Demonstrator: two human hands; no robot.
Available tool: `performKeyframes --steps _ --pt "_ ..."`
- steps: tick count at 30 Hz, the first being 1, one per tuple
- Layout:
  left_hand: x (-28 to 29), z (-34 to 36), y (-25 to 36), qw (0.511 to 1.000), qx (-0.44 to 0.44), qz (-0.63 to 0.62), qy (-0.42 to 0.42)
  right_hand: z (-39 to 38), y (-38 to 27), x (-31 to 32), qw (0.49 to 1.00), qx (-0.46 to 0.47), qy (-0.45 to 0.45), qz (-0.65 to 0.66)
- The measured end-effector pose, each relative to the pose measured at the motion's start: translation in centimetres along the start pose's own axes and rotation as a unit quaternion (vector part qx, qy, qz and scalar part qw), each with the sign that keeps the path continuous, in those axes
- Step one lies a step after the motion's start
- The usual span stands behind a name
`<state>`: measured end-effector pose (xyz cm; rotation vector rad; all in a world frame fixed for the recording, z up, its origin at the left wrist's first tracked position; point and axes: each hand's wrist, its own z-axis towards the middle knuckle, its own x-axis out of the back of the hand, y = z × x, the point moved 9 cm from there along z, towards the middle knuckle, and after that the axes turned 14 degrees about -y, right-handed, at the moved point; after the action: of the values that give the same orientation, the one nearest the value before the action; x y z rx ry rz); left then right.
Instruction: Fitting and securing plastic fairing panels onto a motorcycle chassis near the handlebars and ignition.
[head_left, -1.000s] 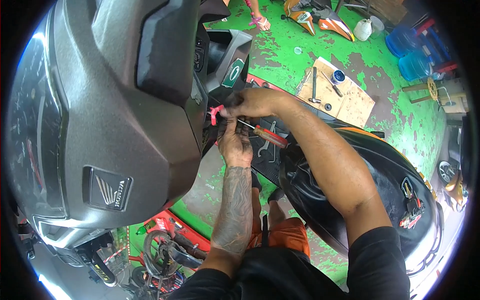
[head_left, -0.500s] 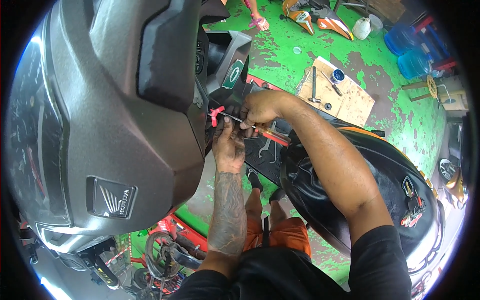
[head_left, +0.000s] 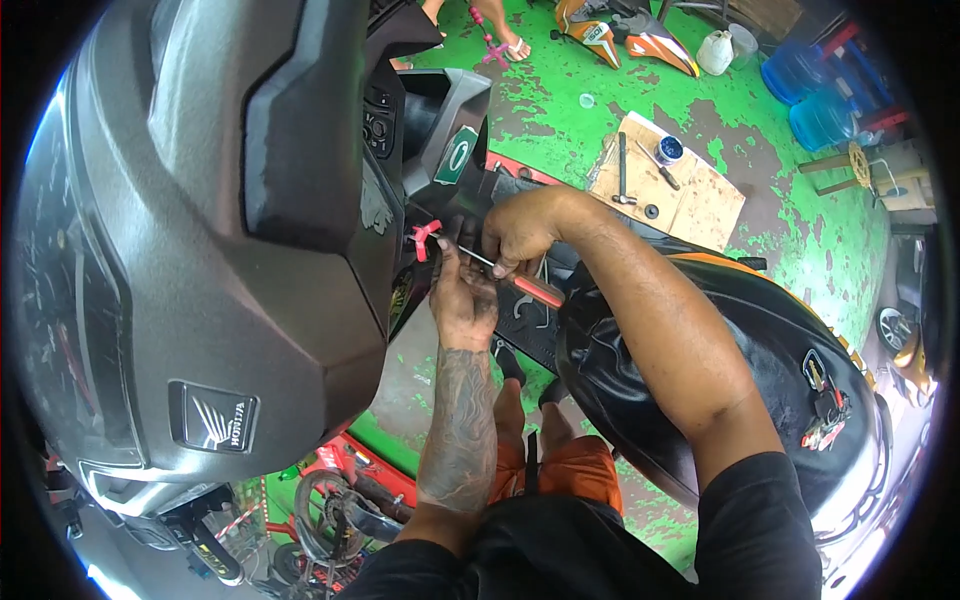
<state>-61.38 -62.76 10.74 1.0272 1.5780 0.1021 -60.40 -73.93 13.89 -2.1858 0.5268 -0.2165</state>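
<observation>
Between the scooter's dark grey bodywork (head_left: 290, 290) and its black seat (head_left: 640, 370), both my hands work around a screwdriver (head_left: 537, 291) with a red and clear handle. My right hand (head_left: 525, 232) has its fingers bent around the shaft just ahead of the handle. My left hand (head_left: 466, 300) lies palm up below, its thumb and fingers closed at the shaft's front end. By that thumb, next to the bodywork, sits a pink three-armed piece (head_left: 424, 240). The screwdriver's tip is hard to make out there. A metal wrench (head_left: 543, 312) lies on the black footboard, partly covered.
On the green floor, a wooden board (head_left: 705, 200) carries a hammer (head_left: 623, 170), a blue-filled jar (head_left: 669, 150) and another screwdriver (head_left: 668, 178). Another person's sandalled foot (head_left: 517, 48) stands beyond. Orange fairing panels (head_left: 660, 45) and blue water jugs (head_left: 822, 122) lie farther off.
The pink piece, screwdriver and bodywork sit slightly farther left in view. More screwdriver shaft shows between my hands, and the handle has shifted. More of the other person's legs is visible.
</observation>
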Motion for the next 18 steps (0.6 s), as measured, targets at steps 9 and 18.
performKeyframes --steps 9,18 --pt "1.2 0.6 0.4 0.999 0.008 0.016 0.048 -0.4 0.3 -0.7 0.996 -0.057 -0.007 -0.065" --pt "-0.6 -0.5 1.1 0.997 0.023 0.047 -0.05 -0.5 -0.6 -0.1 0.992 -0.018 0.009 -0.122"
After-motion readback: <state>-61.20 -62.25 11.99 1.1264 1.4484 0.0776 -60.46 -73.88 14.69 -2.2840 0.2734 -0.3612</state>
